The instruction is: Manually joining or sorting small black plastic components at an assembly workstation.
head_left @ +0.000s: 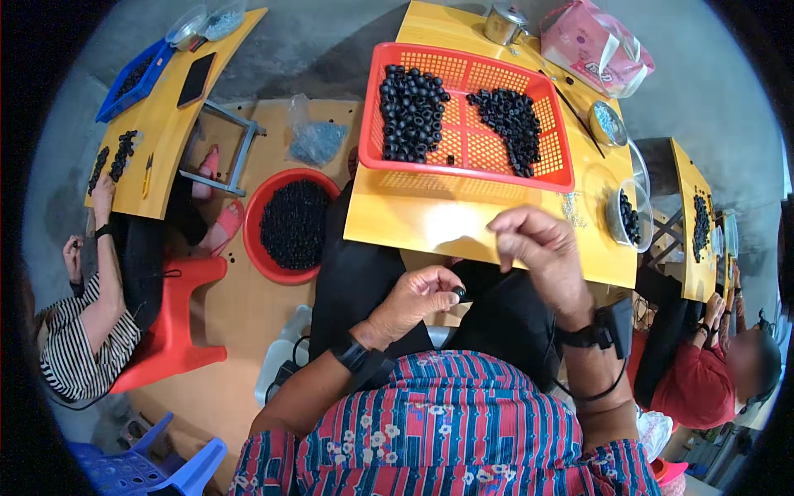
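Note:
Over my lap, my left hand (413, 299) pinches a small black round piece (459, 293) between thumb and fingertips. My right hand (538, 244) is raised to its right, above the near edge of the yellow table (397, 219). Its thumb and fingers are closed together; what they hold, if anything, is too small to see. Beyond my hands stands a red plastic basket (467, 175) with two heaps: rounder black pieces (411, 116) on the left, short black ring-like pieces (514, 124) on the right. Tiny silvery bits (572, 209) lie scattered near its right corner.
At the table's right stand a clear cup (616, 217) of black pieces and a bowl (608, 124) of small bluish bits. A dark stick (571, 112), metal mug (505, 25) and pink bag (591, 50) lie farther back. A red tub (255, 240) sits on the floor. People work both sides.

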